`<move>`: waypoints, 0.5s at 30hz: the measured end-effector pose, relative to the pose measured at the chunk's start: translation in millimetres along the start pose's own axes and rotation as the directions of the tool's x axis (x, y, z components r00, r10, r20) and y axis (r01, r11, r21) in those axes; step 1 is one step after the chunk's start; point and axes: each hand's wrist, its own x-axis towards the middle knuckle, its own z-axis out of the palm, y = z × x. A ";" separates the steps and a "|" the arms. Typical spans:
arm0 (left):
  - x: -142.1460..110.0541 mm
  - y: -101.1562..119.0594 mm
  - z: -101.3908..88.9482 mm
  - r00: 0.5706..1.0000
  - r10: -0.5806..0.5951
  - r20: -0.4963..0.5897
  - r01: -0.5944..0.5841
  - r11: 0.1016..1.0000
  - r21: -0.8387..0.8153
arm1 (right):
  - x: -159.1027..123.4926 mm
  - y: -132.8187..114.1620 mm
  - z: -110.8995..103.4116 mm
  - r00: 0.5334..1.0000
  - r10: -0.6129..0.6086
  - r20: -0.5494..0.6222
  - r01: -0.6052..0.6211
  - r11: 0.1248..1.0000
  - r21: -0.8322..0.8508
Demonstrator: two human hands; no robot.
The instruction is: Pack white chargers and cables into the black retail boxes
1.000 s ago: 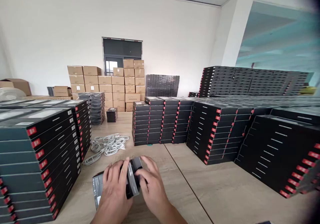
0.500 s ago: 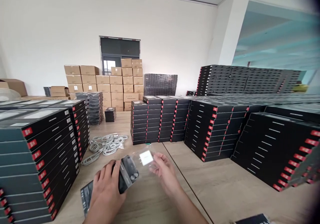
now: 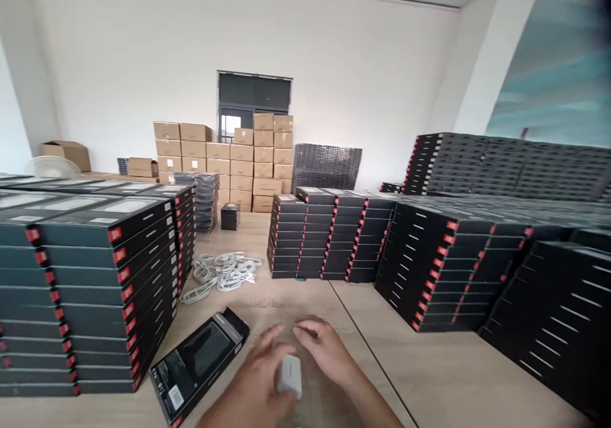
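Low in the middle of the head view, my left hand (image 3: 260, 374) is blurred, its fingers closed about a small white block (image 3: 291, 376) that looks like a power adapter. Just right of it, my right hand (image 3: 327, 348) has its thumb and fingertips drawn together; whether anything thin is between them, I cannot make out. Left of my hands, a black retail box (image 3: 203, 358) lies tilted on the tabletop, its flap end pointing away from me. A loose pile of white cables (image 3: 222, 275) sits beyond that box.
Tall stacks of black boxes with red labels stand at the left (image 3: 90, 288) and in a row across the right (image 3: 329, 237). A small black stack (image 3: 230, 217) and wrapped dark packs (image 3: 203, 202) are farther back. Brown cartons (image 3: 238, 167) rise against the wall.
My left hand has let go of the black box, now lying on the table. The clear bag with the white square has left view, and the white block now shows. The view has shifted left.
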 end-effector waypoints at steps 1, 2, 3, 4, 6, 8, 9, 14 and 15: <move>1.1 1.7 1.8 0.998 -0.003 0.066 0.003 1.000 0.007 | 6.1 -2.3 -0.8 0.999 -0.044 -0.019 0.042 0.995 -0.087; 2.5 2.1 3.2 0.994 -0.010 0.107 0.008 1.000 0.022 | 14.2 -4.7 -0.2 0.996 -0.083 -0.026 0.077 0.984 -0.163; 3.9 1.4 4.2 0.992 -0.016 0.126 0.012 0.999 0.036 | 24.1 -7.5 2.3 0.993 -0.113 -0.014 0.107 0.968 -0.226; 5.4 0.1 4.7 0.992 -0.021 0.127 0.016 0.999 0.045 | 35.8 -10.5 7.2 0.991 -0.136 0.018 0.136 0.952 -0.274; 7.6 -3.0 4.4 0.996 -0.034 0.082 0.030 0.998 0.047 | 64.1 -16.9 23.6 0.979 -0.172 0.109 0.200 0.912 -0.358; 9.1 -5.5 2.9 0.998 -0.053 0.027 0.052 0.998 0.038 | 97.2 -23.0 45.9 0.964 -0.190 0.184 0.254 0.863 -0.438; 9.9 -6.5 1.9 0.998 -0.062 0.017 0.061 0.998 0.033 | 114.5 -25.8 57.7 0.960 -0.194 0.202 0.270 0.836 -0.478; 19.2 -15.5 1.0 0.998 -0.049 0.042 0.047 0.998 0.035 | 187.3 -34.6 105.5 0.945 -0.197 0.261 0.322 0.703 -0.634; 22.3 -19.0 2.8 0.999 -0.034 0.036 0.033 0.999 0.044 | 196.3 -35.0 111.4 0.942 -0.191 0.277 0.331 0.682 -0.652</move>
